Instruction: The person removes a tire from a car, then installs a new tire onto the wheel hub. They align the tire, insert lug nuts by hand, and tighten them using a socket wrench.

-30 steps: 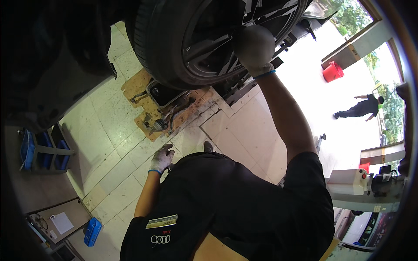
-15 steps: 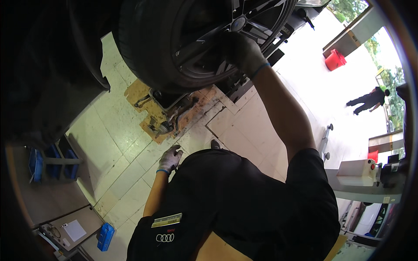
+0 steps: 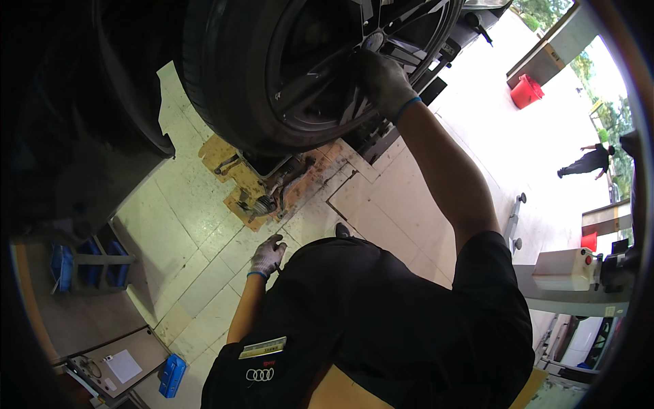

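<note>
My right hand (image 3: 383, 83), in a grey glove with a blue cuff, is raised to the dark spoked wheel (image 3: 315, 92) under the car body, against the spokes just below the hub; its fingertips are in shadow, so I cannot tell what they grip. My gloved left hand (image 3: 268, 255) hangs low beside my dark clothing, fingers loosely bent and apart, holding nothing. Below the tyre, worn cardboard (image 3: 214, 154) lies on the tiles with removed metal parts (image 3: 261, 204) and a dark tray (image 3: 266, 162) on it.
Blue bins (image 3: 88, 267) stand in a rack at left. A low bench (image 3: 136, 337) and blue case (image 3: 172, 375) are at lower left. At right are a red bucket (image 3: 526, 91), a grey lift arm (image 3: 514, 221), a white tank (image 3: 560, 269) and a person in dark clothing (image 3: 589, 161).
My view has shifted slightly. My right hand has moved a little across the wheel toward lower left. The distant person has walked farther right. My left hand still hangs low.
</note>
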The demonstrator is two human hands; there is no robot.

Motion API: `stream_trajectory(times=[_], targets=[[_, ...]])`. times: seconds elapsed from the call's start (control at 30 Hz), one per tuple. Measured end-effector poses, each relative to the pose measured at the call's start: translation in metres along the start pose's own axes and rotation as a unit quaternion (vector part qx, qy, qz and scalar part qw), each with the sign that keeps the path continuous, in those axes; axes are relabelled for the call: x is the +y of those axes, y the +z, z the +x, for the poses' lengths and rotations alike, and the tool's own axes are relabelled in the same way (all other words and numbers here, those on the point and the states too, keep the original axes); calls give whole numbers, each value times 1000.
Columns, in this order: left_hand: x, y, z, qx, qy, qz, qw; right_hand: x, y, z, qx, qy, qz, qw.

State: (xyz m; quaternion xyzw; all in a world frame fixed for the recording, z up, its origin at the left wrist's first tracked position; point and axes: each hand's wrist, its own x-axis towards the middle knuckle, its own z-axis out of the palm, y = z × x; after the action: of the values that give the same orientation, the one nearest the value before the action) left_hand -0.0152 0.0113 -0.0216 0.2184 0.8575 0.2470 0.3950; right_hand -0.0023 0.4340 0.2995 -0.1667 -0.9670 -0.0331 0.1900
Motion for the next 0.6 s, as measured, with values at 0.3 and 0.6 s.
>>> stream_trajectory(times=[0.3,0.6], targets=[[-9,8,9,-5,-8,21,1000,4,-7,-11,243,-35,23,969],[14,9,13,-19,-40,17,999,-12,-12,-5,112,114,197,967]])
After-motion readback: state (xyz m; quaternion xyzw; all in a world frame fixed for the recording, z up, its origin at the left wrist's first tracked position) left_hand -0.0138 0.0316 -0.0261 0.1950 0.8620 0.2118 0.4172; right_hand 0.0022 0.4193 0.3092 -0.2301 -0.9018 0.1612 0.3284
